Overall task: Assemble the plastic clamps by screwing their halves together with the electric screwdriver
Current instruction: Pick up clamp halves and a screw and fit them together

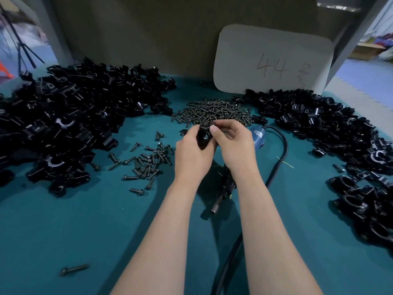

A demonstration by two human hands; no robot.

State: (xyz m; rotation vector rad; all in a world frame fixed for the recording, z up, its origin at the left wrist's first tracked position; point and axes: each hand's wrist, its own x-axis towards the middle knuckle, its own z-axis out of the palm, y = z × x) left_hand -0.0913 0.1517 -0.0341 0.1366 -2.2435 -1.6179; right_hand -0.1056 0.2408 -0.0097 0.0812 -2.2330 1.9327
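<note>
Left hand (191, 155) and right hand (235, 145), fingers curled, pinch a black clamp (203, 139) above the table (95, 220), mid-gap between left heap (74, 116) and right heap (319, 124); the electric screwdriver (226, 185) lies beneath the wrists.

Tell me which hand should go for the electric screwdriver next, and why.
Right, probably. The electric screwdriver lies just under the right hand and wrist, while the left hand wraps the clamp and can hold it steady. The right hand only pinches the clamp's top.
</note>
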